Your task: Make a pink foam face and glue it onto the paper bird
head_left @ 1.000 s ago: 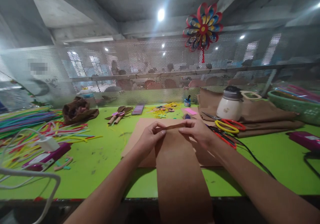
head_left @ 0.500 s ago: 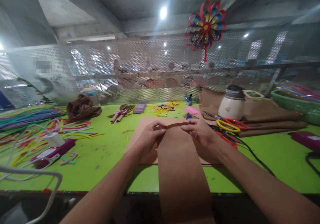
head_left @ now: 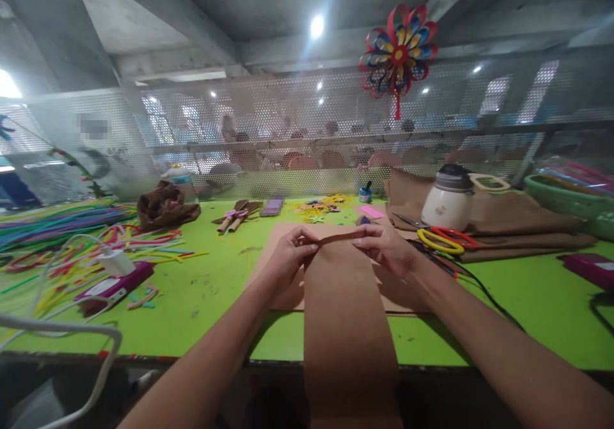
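Observation:
A long brown paper strip point(head_left: 348, 327) hangs from between my hands down over the table's front edge. Its top edge is folded over in a narrow band. My left hand point(head_left: 293, 256) pinches the left end of that fold between thumb and fingers. At the right end, my right hand point(head_left: 386, 249) grips the fold the same way. Beneath both hands lies a flat light-brown sheet point(head_left: 275, 240) on the green table point(head_left: 192, 301).
On the right are scissors with yellow and red handles point(head_left: 441, 240), a cream jug point(head_left: 446, 202), brown material point(head_left: 522, 215) and a green basket point(head_left: 566, 202). Coloured strips point(head_left: 62, 221), a power strip point(head_left: 115, 285) and white cables point(head_left: 108, 365) lie left. Yellow scraps point(head_left: 319, 208) sit behind.
The view has shifted slightly, so the table items appear a little further right. Both hands keep their pinch on the fold, and the hanging strip's lower end has swung slightly left.

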Available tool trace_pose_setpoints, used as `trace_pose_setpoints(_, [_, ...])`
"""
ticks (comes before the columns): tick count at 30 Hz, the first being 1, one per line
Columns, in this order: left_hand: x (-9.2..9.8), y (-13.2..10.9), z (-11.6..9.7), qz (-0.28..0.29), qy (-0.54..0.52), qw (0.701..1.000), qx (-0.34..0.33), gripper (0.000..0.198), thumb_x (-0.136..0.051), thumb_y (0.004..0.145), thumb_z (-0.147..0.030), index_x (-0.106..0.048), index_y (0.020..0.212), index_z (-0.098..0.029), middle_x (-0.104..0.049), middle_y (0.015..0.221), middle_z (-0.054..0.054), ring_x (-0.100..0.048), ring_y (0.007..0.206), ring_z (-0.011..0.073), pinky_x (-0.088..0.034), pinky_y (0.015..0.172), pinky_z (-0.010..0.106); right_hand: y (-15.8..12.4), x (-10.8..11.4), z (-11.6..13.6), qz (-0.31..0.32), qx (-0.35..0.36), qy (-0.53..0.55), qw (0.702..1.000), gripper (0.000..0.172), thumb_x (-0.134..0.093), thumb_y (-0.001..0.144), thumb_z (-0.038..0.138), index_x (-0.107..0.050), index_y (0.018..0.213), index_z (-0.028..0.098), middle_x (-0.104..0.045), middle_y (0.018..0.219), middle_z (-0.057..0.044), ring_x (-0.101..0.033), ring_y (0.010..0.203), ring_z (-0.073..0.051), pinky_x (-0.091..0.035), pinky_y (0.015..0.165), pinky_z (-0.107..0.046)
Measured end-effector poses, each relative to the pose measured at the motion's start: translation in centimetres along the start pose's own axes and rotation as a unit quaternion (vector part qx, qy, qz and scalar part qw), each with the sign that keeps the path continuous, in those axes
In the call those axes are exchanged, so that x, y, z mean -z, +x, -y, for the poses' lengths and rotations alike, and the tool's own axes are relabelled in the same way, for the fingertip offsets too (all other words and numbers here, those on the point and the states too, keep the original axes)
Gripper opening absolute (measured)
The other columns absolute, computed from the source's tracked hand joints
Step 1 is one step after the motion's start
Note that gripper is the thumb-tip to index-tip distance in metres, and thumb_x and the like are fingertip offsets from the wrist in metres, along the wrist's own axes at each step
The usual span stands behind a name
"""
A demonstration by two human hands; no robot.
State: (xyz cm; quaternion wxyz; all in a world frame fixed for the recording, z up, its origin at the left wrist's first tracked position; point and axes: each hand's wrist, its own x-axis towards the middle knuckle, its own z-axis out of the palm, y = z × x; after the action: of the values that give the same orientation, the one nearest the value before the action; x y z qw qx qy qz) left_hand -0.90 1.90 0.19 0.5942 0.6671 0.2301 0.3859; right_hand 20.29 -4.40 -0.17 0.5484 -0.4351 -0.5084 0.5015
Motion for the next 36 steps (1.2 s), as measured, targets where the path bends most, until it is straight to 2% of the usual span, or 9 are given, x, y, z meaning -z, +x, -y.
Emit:
trace_pose_setpoints(5, [-0.4,-0.2,-0.3,0.03,0.002,0.999,0.018,0.022,-0.055,0.088,-0.025,-0.054,0.107,-0.014,-0.06,0.092,0.003,-0.059,0.071,0.0127,-0.051,0.06,0.028,-0.3,-1.2,-0.2,0.016,-0.011,0.009,1.0,0.024,-0.054,0.086,0.027,-0.057,0.105,0.014,-0.062,0.102,-0.005,-0.061,0.085,-0.016,-0.052,0.073,-0.036])
trace_pose_setpoints(9, [-1.0,-0.2,-0.1,0.023,0.002,0.999,0.027,0.015,-0.055,0.087,-0.024,-0.057,0.096,-0.013,-0.059,0.086,0.002,-0.058,0.066,0.0109,-0.05,0.058,0.025,-0.3,-1.8,-0.6,0.007,-0.016,0.011,1.0,0.024,-0.054,0.086,0.027,-0.057,0.106,0.014,-0.062,0.103,-0.005,-0.061,0.085,-0.016,-0.052,0.073,-0.035])
trace_pose_setpoints(13, [-2.0,-0.5,-0.3,0.01,-0.034,0.999,0.038,0.011,-0.056,0.086,-0.022,-0.058,0.091,-0.012,-0.06,0.085,0.002,-0.059,0.073,0.0129,-0.052,0.065,0.029,-0.2,-2.0,-1.0,-0.002,-0.021,0.005,1.0,0.023,-0.054,0.086,0.028,-0.057,0.104,0.014,-0.062,0.101,-0.005,-0.061,0.084,-0.015,-0.052,0.072,-0.035])
trace_pose_setpoints(18, [-3.0,-1.0,-0.4,0.016,-0.092,0.991,0.097,0.014,-0.057,0.085,-0.021,-0.057,0.097,-0.013,-0.061,0.086,0.002,-0.061,0.076,0.0148,-0.053,0.068,0.033,-0.3,-2.2,-1.3,-0.009,-0.023,-0.006,1.0,0.021,-0.054,0.086,0.028,-0.058,0.101,0.013,-0.063,0.097,-0.004,-0.062,0.08,-0.014,-0.052,0.069,-0.033])
trace_pose_setpoints(23, [-2.9,-0.9,0.3,0.005,-0.115,0.983,0.145,0.016,-0.056,0.087,-0.023,-0.057,0.099,-0.013,-0.061,0.086,0.002,-0.06,0.071,0.0133,-0.052,0.063,0.03,-0.3,-2.4,-1.3,-0.008,-0.026,-0.012,1.0,0.021,-0.055,0.086,0.028,-0.059,0.1,0.013,-0.063,0.097,-0.004,-0.062,0.08,-0.014,-0.052,0.07,-0.033])
trace_pose_setpoints(31, [-2.2,-1.0,0.1,-0.007,-0.139,0.976,0.169,0.02,-0.054,0.088,-0.025,-0.054,0.105,-0.014,-0.059,0.089,0.003,-0.058,0.069,0.0123,-0.051,0.059,0.027,-0.2,-2.1,-1.3,-0.011,-0.031,0.018,0.999,0.022,-0.055,0.086,0.026,-0.058,0.103,0.014,-0.062,0.101,-0.005,-0.062,0.083,-0.015,-0.052,0.072,-0.034])
trace_pose_setpoints(36, [-1.9,-0.9,0.1,0.006,-0.155,0.972,0.175,0.023,-0.054,0.087,-0.025,-0.054,0.107,-0.015,-0.059,0.093,0.004,-0.059,0.075,0.0147,-0.052,0.064,0.031,-0.4,-2.2,-1.0,-0.008,-0.035,0.039,0.999,0.021,-0.055,0.086,0.026,-0.058,0.102,0.014,-0.062,0.1,-0.005,-0.062,0.082,-0.015,-0.052,0.071,-0.034])
